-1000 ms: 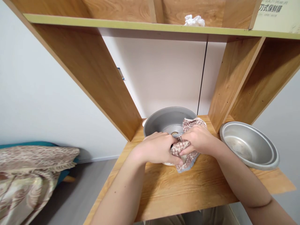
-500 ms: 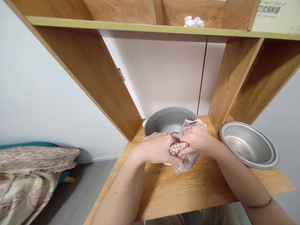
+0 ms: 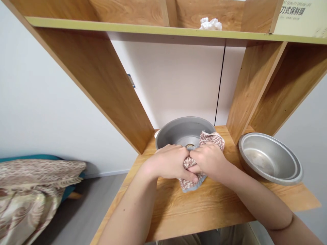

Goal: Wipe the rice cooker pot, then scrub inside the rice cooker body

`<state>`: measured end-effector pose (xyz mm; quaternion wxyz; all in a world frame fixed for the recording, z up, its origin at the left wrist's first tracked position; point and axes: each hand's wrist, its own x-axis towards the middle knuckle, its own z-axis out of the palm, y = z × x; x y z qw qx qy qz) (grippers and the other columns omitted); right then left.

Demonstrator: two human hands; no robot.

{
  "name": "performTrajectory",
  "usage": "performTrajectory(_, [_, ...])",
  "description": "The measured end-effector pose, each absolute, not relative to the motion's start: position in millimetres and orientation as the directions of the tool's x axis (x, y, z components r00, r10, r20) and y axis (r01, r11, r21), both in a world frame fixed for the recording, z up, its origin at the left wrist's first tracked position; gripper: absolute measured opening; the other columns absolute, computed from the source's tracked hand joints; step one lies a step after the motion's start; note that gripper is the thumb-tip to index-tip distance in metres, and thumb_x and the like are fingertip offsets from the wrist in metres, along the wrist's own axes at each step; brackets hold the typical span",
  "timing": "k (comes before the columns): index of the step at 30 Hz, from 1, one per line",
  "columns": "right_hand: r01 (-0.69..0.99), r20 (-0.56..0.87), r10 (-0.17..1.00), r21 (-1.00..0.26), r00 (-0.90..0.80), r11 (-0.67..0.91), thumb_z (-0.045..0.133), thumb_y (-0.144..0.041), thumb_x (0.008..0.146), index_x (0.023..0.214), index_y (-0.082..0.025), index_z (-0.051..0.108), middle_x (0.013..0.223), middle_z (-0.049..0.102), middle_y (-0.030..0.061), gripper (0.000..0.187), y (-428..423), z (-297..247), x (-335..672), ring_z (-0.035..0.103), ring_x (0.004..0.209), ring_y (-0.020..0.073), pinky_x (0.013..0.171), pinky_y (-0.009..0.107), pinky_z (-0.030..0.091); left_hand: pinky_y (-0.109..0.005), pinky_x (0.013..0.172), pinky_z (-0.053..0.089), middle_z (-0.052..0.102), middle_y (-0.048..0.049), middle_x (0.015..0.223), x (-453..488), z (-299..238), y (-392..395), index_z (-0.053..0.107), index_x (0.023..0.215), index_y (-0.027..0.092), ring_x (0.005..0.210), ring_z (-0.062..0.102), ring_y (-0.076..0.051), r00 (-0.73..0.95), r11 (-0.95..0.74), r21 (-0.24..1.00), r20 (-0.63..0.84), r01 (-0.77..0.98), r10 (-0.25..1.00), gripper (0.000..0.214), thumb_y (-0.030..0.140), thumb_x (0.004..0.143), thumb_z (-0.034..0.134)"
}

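Between our two hands we hold a patterned cloth point(image 3: 214, 139), brown-and-white and nubbly, with a pale blue-grey border, bunched over the near right rim of a round pot point(image 3: 185, 126). Our left hand point(image 3: 171, 162) clasps it, fingers together and thumb underneath; our right hand point(image 3: 209, 159) curls its fingers around the folds, the two hands touching. The pot, smooth matte grey inside with a brassy ring in its base, stands near the back edge of the wood-grain desktop point(image 3: 204, 207). By the right edge we see a shiny metal bowl point(image 3: 268, 160) with a broad, flat lip. On the shelf point(image 3: 138, 29) above sit crumpled white tissue point(image 3: 211, 24) and a pale box point(image 3: 301, 22), on which we read "QUALITY DREAM LIFE" and "刀式保鲜膜".
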<state>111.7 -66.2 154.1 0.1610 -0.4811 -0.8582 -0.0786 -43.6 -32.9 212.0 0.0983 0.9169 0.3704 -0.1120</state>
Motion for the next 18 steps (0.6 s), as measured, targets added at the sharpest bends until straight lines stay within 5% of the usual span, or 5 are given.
performTrajectory(7, [0.726, 0.262, 0.716, -0.073, -0.647, 0.683, 0.071, -0.069, 0.072, 0.063, -0.018, 0.065, 0.058, 0.064, -0.0003, 0.052, -51.8, 172.4, 152.4, 0.048, 0.055, 0.0127, 0.054, 0.029, 0.018, -0.03, 0.054, 0.033, 0.068, 0.0005, 0.066, -45.2, 212.7, -32.6, 0.07, 0.079, 0.026, 0.066, 0.064, -0.021, 0.711, -0.72, 0.088, -0.275, 0.688, 0.647, 0.052, 0.075, 0.062, 0.065])
performTrajectory(18, [0.831, 0.368, 0.77, 0.016, -0.522, 0.556, 0.076, -0.049, 0.076, 0.072, -0.016, 0.071, 0.066, 0.07, 0.0046, 0.033, -63.0, 154.1, 116.0, 0.057, 0.06, 0.0177, 0.06, 0.032, 0.03, -0.03, 0.054, 0.034, 0.064, 0.0021, 0.06, -41.6, 215.8, -34.9, 0.064, 0.064, 0.025, 0.059, 0.058, -0.018, 0.685, -0.695, 0.09, -0.301, 0.714, 0.664, 0.047, 0.072, 0.061, 0.067])
